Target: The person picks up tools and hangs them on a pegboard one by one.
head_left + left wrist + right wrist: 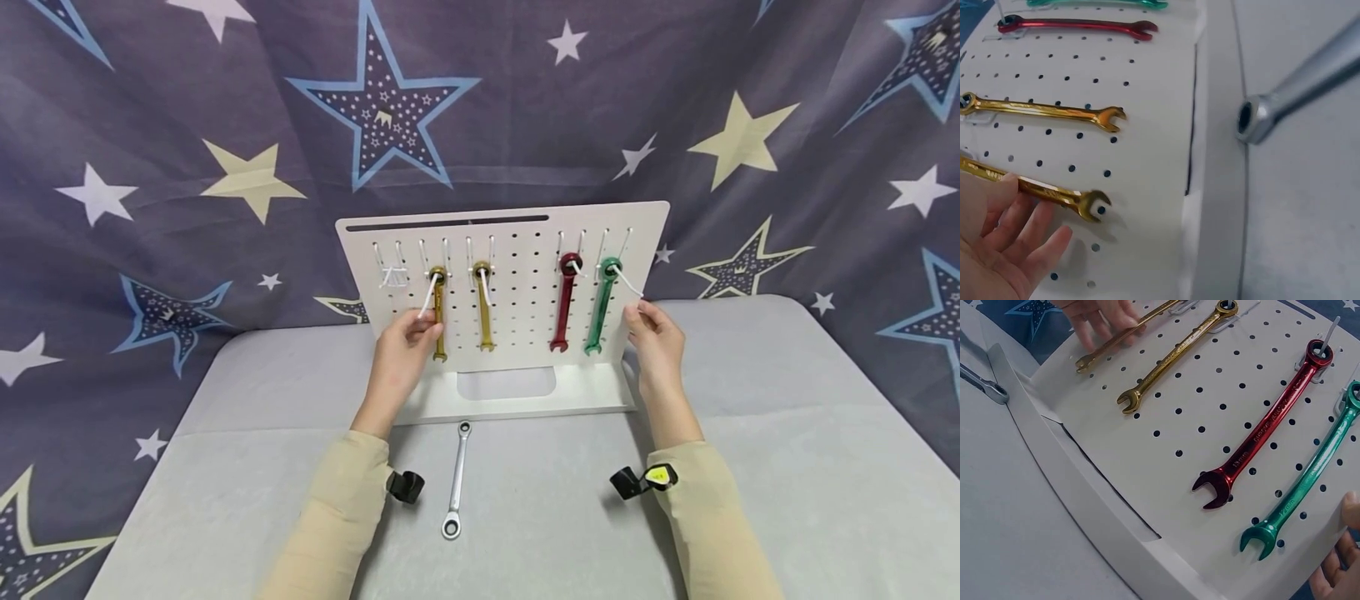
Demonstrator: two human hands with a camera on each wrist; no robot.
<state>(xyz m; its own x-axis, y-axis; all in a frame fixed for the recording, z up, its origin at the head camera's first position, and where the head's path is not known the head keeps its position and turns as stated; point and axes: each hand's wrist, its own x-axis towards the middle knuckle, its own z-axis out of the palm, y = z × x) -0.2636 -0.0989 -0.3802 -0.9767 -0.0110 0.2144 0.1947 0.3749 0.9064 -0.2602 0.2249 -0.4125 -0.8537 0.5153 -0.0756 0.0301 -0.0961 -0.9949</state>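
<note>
A white pegboard (525,354) stands upright on the table with wrenches hanging from its hooks. My left hand (397,358) pinches the shaft of the leftmost gold wrench (1054,194) between thumb and fingers; its ring end is on a hook. Beside it hangs another gold wrench (485,317). Farther right are a red wrench (1266,425) and a green wrench (1310,475), open ends down. My right hand (660,346) grips the board's right edge, thumb at the front and the other fingers partly hidden behind.
On the grey table (540,517), a silver double-ring wrench (458,479) lies in front of the board's base (600,396). An unloaded wire hook (392,275) sits at the board's far left. Behind hangs a star-patterned cloth (510,142).
</note>
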